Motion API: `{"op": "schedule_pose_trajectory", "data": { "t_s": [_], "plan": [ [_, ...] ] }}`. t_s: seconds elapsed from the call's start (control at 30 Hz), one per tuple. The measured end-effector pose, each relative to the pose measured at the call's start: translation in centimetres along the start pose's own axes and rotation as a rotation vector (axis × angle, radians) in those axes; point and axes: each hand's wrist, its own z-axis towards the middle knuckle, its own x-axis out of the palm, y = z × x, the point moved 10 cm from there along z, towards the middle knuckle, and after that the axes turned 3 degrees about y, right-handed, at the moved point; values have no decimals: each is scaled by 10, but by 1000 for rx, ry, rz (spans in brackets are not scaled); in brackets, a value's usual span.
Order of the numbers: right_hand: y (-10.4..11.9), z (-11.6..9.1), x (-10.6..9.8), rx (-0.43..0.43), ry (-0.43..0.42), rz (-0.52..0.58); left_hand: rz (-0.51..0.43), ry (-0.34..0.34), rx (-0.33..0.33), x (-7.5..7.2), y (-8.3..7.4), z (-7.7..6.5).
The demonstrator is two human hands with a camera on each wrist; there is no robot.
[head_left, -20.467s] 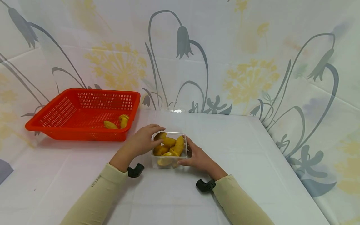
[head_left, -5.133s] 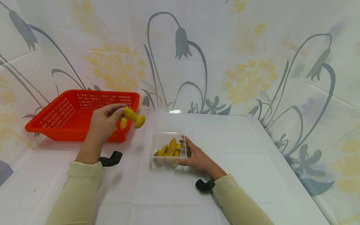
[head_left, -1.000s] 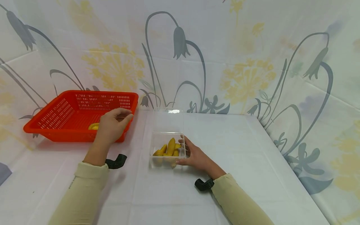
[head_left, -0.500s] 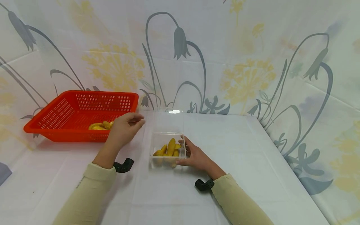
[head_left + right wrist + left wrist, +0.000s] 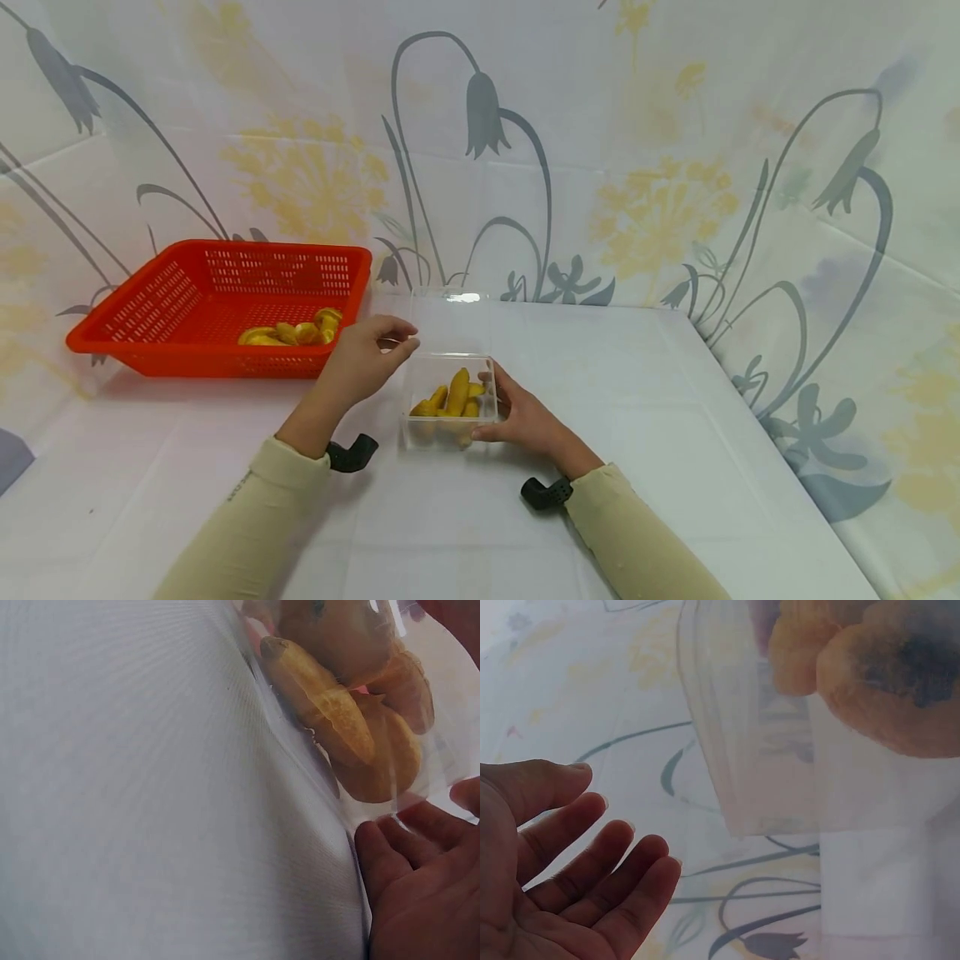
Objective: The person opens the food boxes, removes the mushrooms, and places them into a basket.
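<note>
A clear plastic box (image 5: 448, 434) stands on the table with several yellow mushrooms (image 5: 457, 393) lying in it. My right hand (image 5: 528, 421) holds its right side, thumb at the front and fingers behind; the right wrist view shows fingertips against the clear wall, with mushrooms (image 5: 322, 705) behind it. My left hand (image 5: 363, 358) hovers off the box's back left corner, between box and basket. Its fingers (image 5: 641, 900) are loosely bent around nothing in the left wrist view, apart from the box (image 5: 742, 772). In the red basket (image 5: 202, 358), several more mushrooms (image 5: 303, 332) lie at the front right.
The box's clear lid (image 5: 450, 321) lies opened out behind it. A white cloth (image 5: 637, 383) covers the table, and a flower-printed sheet (image 5: 562, 167) hangs behind and at the right. A grey block (image 5: 11, 458) shows at the left edge.
My left hand held a mushroom at the basket earlier; now it is empty and has moved right, towards the box. Since the oldest frame, the box holds fewer mushrooms and the basket more.
</note>
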Motion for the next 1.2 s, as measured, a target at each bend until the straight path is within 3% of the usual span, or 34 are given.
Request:
{"op": "schedule_pose_trajectory", "data": {
  "t_s": [0.13,0.37,0.57,0.87,1.2],
  "plan": [
    [2,0,1,-15,16,24,-3,8,32,7,-5,0],
    [7,0,0,-56,27,56,41,39,0,22,-4,0],
    [6,1,-1,-55,19,57,-22,108,-7,38,-4,-1],
    [4,2,-2,-44,-2,69,-18,125,19,47,-11,-3],
    [-1,3,-1,-37,4,61,5,191,22,61,-13,0]
  ]
}}
